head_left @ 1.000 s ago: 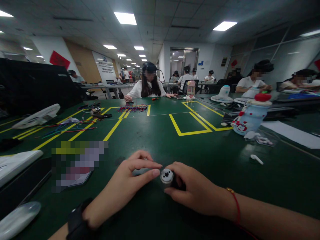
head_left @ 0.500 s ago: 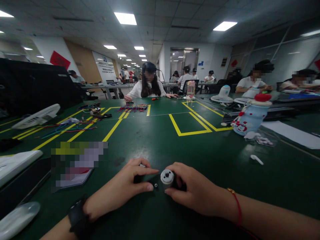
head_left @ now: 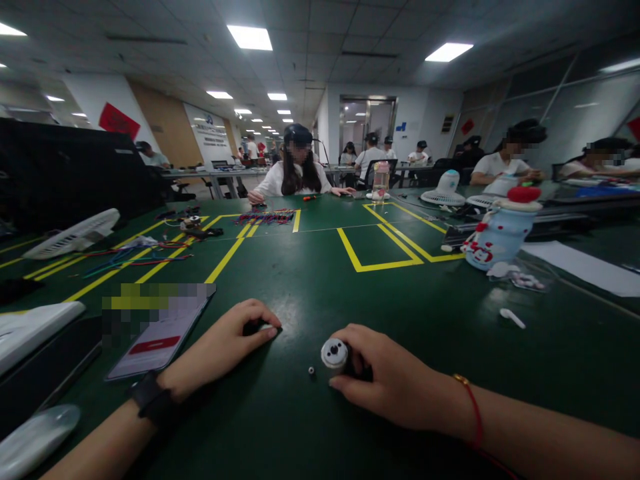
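Head view: right hand (head_left: 395, 383) pinching small motor (head_left: 334, 353); tiny washer (head_left: 311, 370) just left

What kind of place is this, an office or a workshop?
Most likely an assembly or training workshop in an open office hall. The green table is marked with yellow tape boxes, coloured wires and fan parts lie about, and the right hand holds a small motor.

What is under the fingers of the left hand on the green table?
Under the left hand a small dark object shows between the fingertips, resting on the green table. The fingers cover most of it, so its shape cannot be told.
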Available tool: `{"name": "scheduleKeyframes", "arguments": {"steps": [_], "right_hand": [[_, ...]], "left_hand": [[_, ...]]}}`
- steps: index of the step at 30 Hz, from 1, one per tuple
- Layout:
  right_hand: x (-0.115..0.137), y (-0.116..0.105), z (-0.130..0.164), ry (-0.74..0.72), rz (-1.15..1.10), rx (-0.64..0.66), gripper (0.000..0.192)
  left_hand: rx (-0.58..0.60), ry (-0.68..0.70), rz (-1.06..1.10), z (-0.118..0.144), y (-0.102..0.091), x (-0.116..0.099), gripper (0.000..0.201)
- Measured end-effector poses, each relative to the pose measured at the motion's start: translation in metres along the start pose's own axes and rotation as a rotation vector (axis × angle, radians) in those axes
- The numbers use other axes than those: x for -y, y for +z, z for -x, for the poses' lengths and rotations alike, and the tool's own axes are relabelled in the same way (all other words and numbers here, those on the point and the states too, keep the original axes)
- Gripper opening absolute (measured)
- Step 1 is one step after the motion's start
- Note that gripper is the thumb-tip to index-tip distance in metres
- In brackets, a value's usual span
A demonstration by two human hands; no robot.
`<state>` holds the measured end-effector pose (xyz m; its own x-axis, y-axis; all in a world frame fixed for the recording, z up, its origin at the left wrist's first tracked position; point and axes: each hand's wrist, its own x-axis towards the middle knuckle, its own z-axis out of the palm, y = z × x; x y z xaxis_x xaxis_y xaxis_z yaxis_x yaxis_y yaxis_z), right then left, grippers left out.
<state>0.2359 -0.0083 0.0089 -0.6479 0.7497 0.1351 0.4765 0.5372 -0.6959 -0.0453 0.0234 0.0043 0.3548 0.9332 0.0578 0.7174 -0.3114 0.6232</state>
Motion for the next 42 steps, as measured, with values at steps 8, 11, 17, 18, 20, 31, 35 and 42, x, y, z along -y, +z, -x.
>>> {"name": "scheduleKeyframes", "arguments": {"steps": [8,11,17,18,20,31,35,42], "right_hand": [[-0.001,0.004,-0.002,0.013,0.03,-0.054,0.023],[-0.002,0.005,-0.002,0.009,0.031,-0.051,0.02],[-0.002,0.004,-0.003,-0.002,0.032,-0.035,0.02],[-0.002,0.004,-0.003,-0.009,0.032,-0.036,0.02],[-0.002,0.004,-0.003,-0.024,0.035,-0.042,0.02],[-0.001,0.004,-0.004,-0.035,0.049,-0.046,0.019],[-0.001,0.003,-0.002,-0.018,0.056,-0.039,0.026],[-0.001,0.001,-0.001,0.003,0.04,-0.015,0.026]], "left_hand": [[0.172,0.094,-0.031,0.014,0.019,-0.042,0.023],[0.134,0.117,0.02,0.014,0.028,-0.05,0.01],[-0.123,0.126,0.202,0.012,0.027,-0.063,0.011],[-0.172,0.134,0.205,0.012,0.027,-0.066,0.011],[-0.218,0.161,0.185,0.011,0.03,-0.072,0.012],[-0.152,0.153,0.147,0.013,0.034,-0.078,0.018],[-0.18,-0.03,0.185,0.008,0.025,-0.052,0.02],[-0.126,-0.246,0.387,0.0,0.011,-0.019,0.032]]}}
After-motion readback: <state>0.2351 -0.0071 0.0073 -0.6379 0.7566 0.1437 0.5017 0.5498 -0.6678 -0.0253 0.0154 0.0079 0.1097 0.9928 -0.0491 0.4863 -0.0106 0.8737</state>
